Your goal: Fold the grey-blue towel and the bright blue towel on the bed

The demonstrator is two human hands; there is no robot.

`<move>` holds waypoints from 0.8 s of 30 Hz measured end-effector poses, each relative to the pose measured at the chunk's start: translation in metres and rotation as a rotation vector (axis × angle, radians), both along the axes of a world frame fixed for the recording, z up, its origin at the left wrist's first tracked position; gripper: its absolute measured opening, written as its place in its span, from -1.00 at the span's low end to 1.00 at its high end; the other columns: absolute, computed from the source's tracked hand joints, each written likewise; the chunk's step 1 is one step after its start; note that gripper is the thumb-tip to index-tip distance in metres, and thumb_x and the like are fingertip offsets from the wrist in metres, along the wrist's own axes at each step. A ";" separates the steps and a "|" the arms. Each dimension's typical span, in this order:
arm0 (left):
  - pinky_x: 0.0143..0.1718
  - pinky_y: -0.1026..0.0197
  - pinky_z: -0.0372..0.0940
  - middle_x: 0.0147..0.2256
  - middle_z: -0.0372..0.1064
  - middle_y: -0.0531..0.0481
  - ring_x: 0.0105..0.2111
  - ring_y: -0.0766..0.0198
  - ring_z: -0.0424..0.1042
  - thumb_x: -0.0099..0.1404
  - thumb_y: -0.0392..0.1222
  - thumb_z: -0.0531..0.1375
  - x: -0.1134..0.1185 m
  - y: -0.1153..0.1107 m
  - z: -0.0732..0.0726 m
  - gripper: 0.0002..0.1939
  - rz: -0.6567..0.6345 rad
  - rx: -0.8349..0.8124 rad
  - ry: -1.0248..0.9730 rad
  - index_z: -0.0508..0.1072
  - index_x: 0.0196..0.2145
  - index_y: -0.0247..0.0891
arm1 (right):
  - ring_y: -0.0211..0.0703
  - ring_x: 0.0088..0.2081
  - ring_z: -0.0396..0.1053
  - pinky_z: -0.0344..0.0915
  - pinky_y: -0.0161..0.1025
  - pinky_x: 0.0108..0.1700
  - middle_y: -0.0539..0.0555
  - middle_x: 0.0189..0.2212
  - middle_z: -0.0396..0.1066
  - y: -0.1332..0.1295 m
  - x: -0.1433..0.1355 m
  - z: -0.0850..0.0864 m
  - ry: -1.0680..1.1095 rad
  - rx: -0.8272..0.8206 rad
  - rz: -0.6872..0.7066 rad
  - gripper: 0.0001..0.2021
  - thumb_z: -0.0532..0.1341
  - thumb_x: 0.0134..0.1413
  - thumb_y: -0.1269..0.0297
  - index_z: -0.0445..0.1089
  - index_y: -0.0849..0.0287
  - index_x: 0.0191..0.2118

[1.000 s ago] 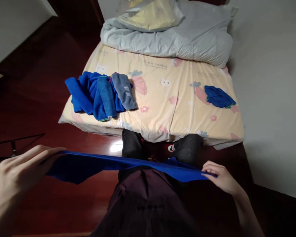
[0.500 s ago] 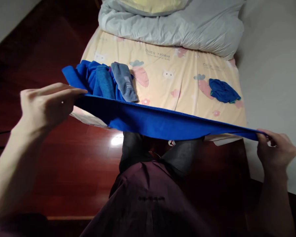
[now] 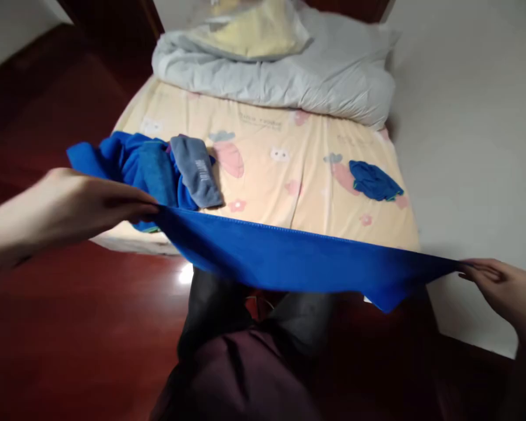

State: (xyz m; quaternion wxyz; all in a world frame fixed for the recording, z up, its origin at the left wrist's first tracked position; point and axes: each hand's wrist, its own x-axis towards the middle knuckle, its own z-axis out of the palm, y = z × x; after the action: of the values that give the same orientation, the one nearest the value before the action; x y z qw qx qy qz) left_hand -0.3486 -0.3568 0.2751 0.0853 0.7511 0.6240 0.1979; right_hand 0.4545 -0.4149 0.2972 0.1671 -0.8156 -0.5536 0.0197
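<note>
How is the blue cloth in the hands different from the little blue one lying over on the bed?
The stretched blue cloth is pulled flat between the left hand and right hand; the small blue cloth lies crumpled on the bed, untouched. The stretched one looks larger. Only the small one shows green edging. Both are blue.

A: How many cloths show?
B: One blue cloth point(image 3: 289, 260) stretched across the middle, one small folded blue cloth point(image 3: 374, 181) at right, one heap of cloths point(image 3: 149, 169) at left; its count I cannot tell.
A: Hands?
B: Two: left hand point(image 3: 92, 204), right hand point(image 3: 499, 286).
A: Bedding?
B: One grey duvet point(image 3: 289, 70) at the top.
</note>
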 end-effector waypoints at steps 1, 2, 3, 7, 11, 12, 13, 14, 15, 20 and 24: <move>-0.16 0.15 0.56 -0.43 0.58 0.24 -0.46 0.33 0.57 0.30 0.55 0.07 0.012 0.026 -0.001 -0.27 -0.054 -0.022 0.036 0.73 -0.28 -0.11 | 0.28 -0.17 0.67 0.49 0.19 -0.08 0.14 -0.41 0.66 0.022 0.004 -0.003 -0.003 -0.013 -0.010 -0.50 0.33 -0.08 -0.51 0.61 -0.19 -0.38; -0.18 0.18 0.54 -0.42 0.59 0.18 -0.46 0.32 0.56 0.34 0.51 0.04 0.024 0.052 -0.003 -0.27 -0.103 -0.043 0.072 0.73 -0.27 -0.14 | 0.24 -0.18 0.67 0.49 0.13 -0.05 0.12 -0.42 0.66 0.044 0.005 -0.007 0.005 -0.021 -0.020 -0.59 0.38 0.00 -0.35 0.61 -0.12 -0.39; -0.18 0.20 0.53 -0.42 0.60 0.13 -0.45 0.31 0.55 0.37 0.46 0.02 0.037 0.077 -0.005 -0.28 -0.131 -0.058 0.100 0.72 -0.25 -0.17 | 0.18 -0.19 0.67 0.50 0.04 -0.04 0.13 -0.41 0.66 0.067 0.005 -0.011 0.022 -0.017 -0.026 -0.70 0.43 0.06 -0.15 0.61 -0.05 -0.39; -0.04 0.18 0.48 -0.41 0.61 0.05 -0.36 0.28 0.57 0.49 0.23 0.04 0.080 0.145 -0.015 -0.37 -0.104 0.018 0.124 0.70 -0.15 -0.35 | -0.02 -0.22 0.66 0.46 -0.20 -0.01 0.19 -0.38 0.66 0.141 -0.001 -0.025 0.043 0.115 -0.003 -0.94 0.46 0.10 0.38 0.60 0.14 -0.33; -0.07 0.14 0.50 -0.31 0.65 -0.05 -0.26 0.20 0.63 0.60 0.22 -0.04 0.106 0.157 -0.014 -0.27 -0.003 0.313 0.061 0.70 -0.12 -0.48 | -0.03 -0.25 0.66 0.46 -0.22 -0.09 0.30 -0.32 0.67 0.175 0.002 -0.045 0.028 0.426 0.033 -0.91 0.46 0.14 0.35 0.65 0.23 -0.23; -0.10 0.15 0.50 -0.26 0.66 -0.08 -0.24 0.18 0.64 0.62 0.23 -0.03 0.109 0.153 -0.015 -0.28 0.017 0.381 0.061 0.70 -0.10 -0.47 | -0.02 -0.23 0.66 0.48 -0.21 -0.12 0.34 -0.26 0.68 0.178 0.004 -0.052 0.049 0.516 0.070 -0.86 0.43 0.18 0.33 0.66 0.25 -0.17; -0.12 0.18 0.51 -0.22 0.68 -0.10 -0.21 0.17 0.65 0.63 0.22 -0.02 0.111 0.148 -0.018 -0.30 0.030 0.435 0.072 0.70 -0.08 -0.44 | -0.01 -0.20 0.67 0.50 -0.20 -0.12 0.37 -0.18 0.68 0.179 0.007 -0.060 0.068 0.598 0.117 -0.81 0.39 0.22 0.30 0.66 0.26 -0.11; -0.14 0.20 0.51 -0.18 0.69 -0.12 -0.19 0.17 0.66 0.63 0.21 0.00 0.111 0.142 -0.023 -0.33 0.035 0.473 0.088 0.70 -0.07 -0.41 | 0.01 -0.15 0.67 0.51 -0.18 -0.09 0.39 -0.11 0.67 0.178 0.009 -0.070 0.079 0.655 0.171 -0.76 0.36 0.25 0.27 0.66 0.27 -0.06; -0.14 0.22 0.51 -0.15 0.69 -0.12 -0.16 0.17 0.67 0.63 0.19 0.02 0.109 0.136 -0.031 -0.38 0.027 0.490 0.105 0.70 -0.05 -0.37 | 0.03 -0.09 0.66 0.53 -0.15 -0.04 0.40 -0.06 0.66 0.176 0.011 -0.080 0.082 0.684 0.219 -0.74 0.33 0.27 0.25 0.65 0.27 -0.03; 0.01 0.16 0.56 0.02 0.67 -0.12 -0.03 0.12 0.68 0.60 0.01 0.05 0.091 0.112 -0.110 -0.53 -0.084 0.370 0.117 0.65 0.08 -0.32 | 0.06 0.07 0.62 0.46 -0.04 0.26 0.34 0.00 0.66 0.159 0.003 -0.143 0.061 0.508 0.259 -0.80 0.25 0.30 0.23 0.64 0.15 -0.15; 0.04 0.09 0.57 0.10 0.63 -0.18 0.02 0.01 0.67 0.54 -0.12 0.06 0.089 0.099 -0.184 -0.56 -0.061 0.084 0.101 0.63 0.13 -0.34 | 0.08 0.08 0.61 0.45 0.03 0.31 0.29 0.03 0.65 0.144 -0.010 -0.204 0.180 0.353 0.222 -0.74 0.22 0.31 0.21 0.63 0.19 -0.10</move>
State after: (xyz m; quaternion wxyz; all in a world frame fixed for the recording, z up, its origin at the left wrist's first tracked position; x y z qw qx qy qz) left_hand -0.2592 -0.2576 0.0910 0.0281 0.7816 0.5956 0.1832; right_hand 0.4441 -0.2704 0.0933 0.3527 -0.7027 -0.6178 0.0134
